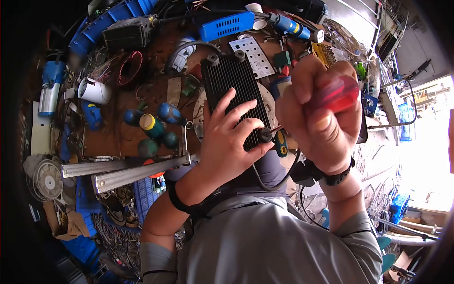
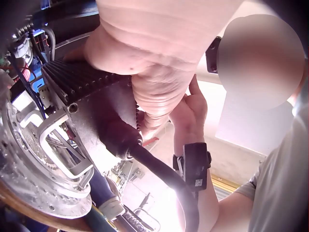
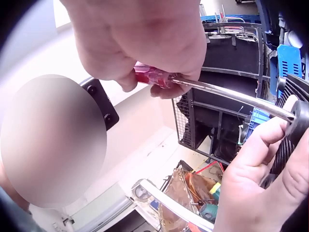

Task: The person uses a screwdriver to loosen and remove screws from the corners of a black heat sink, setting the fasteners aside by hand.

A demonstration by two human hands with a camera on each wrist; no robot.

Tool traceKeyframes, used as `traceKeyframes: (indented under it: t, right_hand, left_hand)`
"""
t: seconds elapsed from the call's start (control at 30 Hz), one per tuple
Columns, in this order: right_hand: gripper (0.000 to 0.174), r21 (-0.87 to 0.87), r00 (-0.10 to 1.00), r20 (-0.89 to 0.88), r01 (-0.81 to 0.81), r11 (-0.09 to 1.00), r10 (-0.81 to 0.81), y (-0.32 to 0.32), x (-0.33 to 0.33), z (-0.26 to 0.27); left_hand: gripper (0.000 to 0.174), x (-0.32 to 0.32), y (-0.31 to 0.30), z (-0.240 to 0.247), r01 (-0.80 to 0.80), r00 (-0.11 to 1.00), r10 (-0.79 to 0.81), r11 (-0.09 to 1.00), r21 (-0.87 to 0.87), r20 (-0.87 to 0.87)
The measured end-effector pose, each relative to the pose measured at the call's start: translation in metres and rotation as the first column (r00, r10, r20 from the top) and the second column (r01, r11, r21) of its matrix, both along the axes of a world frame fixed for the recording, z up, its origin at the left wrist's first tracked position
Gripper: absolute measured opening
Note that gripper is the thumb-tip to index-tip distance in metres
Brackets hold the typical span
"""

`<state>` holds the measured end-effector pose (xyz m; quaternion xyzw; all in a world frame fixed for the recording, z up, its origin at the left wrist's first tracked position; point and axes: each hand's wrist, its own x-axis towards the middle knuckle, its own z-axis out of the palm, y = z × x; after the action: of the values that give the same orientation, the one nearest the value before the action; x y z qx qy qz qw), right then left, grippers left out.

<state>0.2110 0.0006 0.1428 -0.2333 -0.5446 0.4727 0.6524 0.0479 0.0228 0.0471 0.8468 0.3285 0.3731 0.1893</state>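
Note:
A black finned metal box (image 1: 229, 78) with round rubber feet at its corners stands tilted in front of me. My left hand (image 1: 222, 142) grips its near end, fingers spread over the fins. In the right wrist view, that hand's thumb and forefinger flank a rubber foot (image 3: 300, 121). My right hand (image 1: 331, 142) holds a screwdriver (image 1: 338, 94) by its clear red handle. Its long steel shaft runs into the centre of this foot. A thick black cable (image 2: 161, 171) leaves the box's lower end in the left wrist view.
Beneath the box is a round metal disc (image 1: 198, 113) with handles. Several screwdrivers (image 1: 151, 125) stand at the left beside two metal bars (image 1: 137, 175). A white mug (image 1: 94, 91), a perforated white plate (image 1: 253, 54) and a blue tray (image 1: 227, 26) lie farther back.

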Motion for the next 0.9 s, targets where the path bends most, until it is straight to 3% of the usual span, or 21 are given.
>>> traceKeyframes:
  t: [0.1, 0.17, 0.2, 0.23, 0.3, 0.33, 0.37, 0.43, 0.47, 0.5, 0.6, 0.67, 0.77, 0.8, 0.83, 0.9]
  right_hand:
    - [0.037, 0.114, 0.998, 0.031, 0.046, 0.992, -0.050, 0.006, 0.004, -0.009]
    - [0.044, 0.119, 0.983, 0.101, 0.139, 0.983, -0.151, 0.002, 0.004, -0.010]
    - [0.054, 0.107, 0.973, 0.180, 0.125, 0.986, -0.143, 0.001, 0.008, -0.010]
    - [0.054, 0.106, 0.973, 0.180, 0.125, 0.986, -0.143, 0.001, 0.008, -0.009]
    - [0.056, 0.107, 0.992, 0.125, 0.007, 0.994, -0.021, -0.001, 0.003, 0.000]
    - [0.070, 0.000, 0.993, 0.118, 0.020, 1.000, -0.020, -0.004, 0.000, 0.008]
    - [0.070, -0.001, 0.993, 0.117, 0.020, 1.000, -0.020, -0.005, -0.006, 0.007]
    - [0.077, -0.050, 0.991, -0.132, 0.028, 0.998, -0.035, -0.006, -0.015, 0.006]
    - [0.079, 0.069, 0.992, -0.106, -0.058, 0.996, 0.065, 0.004, -0.005, -0.005]
    - [0.069, -0.021, 0.991, -0.123, -0.048, 0.999, 0.045, -0.004, -0.007, 0.001]
    - [0.058, -0.066, 0.997, -0.045, 0.058, 0.996, -0.061, -0.004, -0.005, -0.005]
    - [0.053, 0.124, 0.998, 0.038, 0.041, 0.991, -0.046, 0.002, -0.004, -0.008]
    - [0.063, 0.011, 0.993, 0.104, 0.047, 0.999, -0.048, -0.005, 0.003, -0.007]
    - [0.075, 0.057, 0.974, 0.222, 0.032, 0.998, -0.044, -0.002, 0.007, -0.004]
    - [0.075, 0.056, 0.974, 0.222, 0.033, 0.998, -0.045, -0.004, 0.003, -0.001]
    - [0.075, -0.009, 0.999, 0.039, 0.028, 1.000, -0.027, -0.008, -0.006, 0.005]
  left_hand:
    - [0.031, 0.000, 0.000, -0.002, 0.004, 1.000, -0.004, 1.000, 0.005, -0.007]
    - [0.032, 0.001, 0.001, -0.004, 0.022, 0.999, -0.022, 1.000, -0.003, 0.047]
    - [0.032, 0.001, 0.001, -0.003, 0.022, 0.999, -0.022, 1.000, -0.004, 0.047]
    - [0.032, 0.001, 0.001, 0.001, 0.015, 1.000, -0.015, 1.000, 0.014, 0.008]
    - [0.032, 0.001, 0.000, 0.002, 0.009, 0.999, -0.008, 0.999, 0.030, -0.032]
    - [0.032, 0.000, 0.000, 0.002, 0.012, 0.999, -0.011, 1.000, 0.028, -0.034]
    - [0.031, 0.000, 0.000, 0.002, 0.016, 0.999, -0.015, 1.000, 0.025, -0.037]
    - [0.032, 0.000, 0.000, 0.002, 0.014, 0.999, -0.013, 1.000, 0.027, -0.049]
    - [0.033, -0.001, 0.000, 0.002, 0.011, 0.998, -0.009, 0.999, 0.030, -0.061]
    - [0.033, -0.002, 0.000, 0.003, 0.010, 0.998, -0.008, 0.999, 0.030, -0.061]
    - [0.035, -0.002, 0.002, 0.002, 0.013, 0.999, -0.012, 1.000, 0.018, -0.046]
    - [0.036, -0.003, 0.002, 0.001, 0.018, 0.999, -0.018, 1.000, -0.005, -0.047]
    - [0.036, 0.000, 0.000, 0.004, 0.008, 0.999, -0.009, 1.000, -0.013, -0.043]
    - [0.036, 0.001, 0.000, 0.005, -0.008, 0.999, 0.008, 1.000, 0.003, -0.037]
    - [0.036, 0.001, 0.001, 0.005, -0.008, 0.999, 0.008, 1.000, 0.002, -0.037]
    - [0.034, -0.001, 0.002, 0.002, 0.027, 0.999, -0.026, 0.999, 0.032, -0.040]
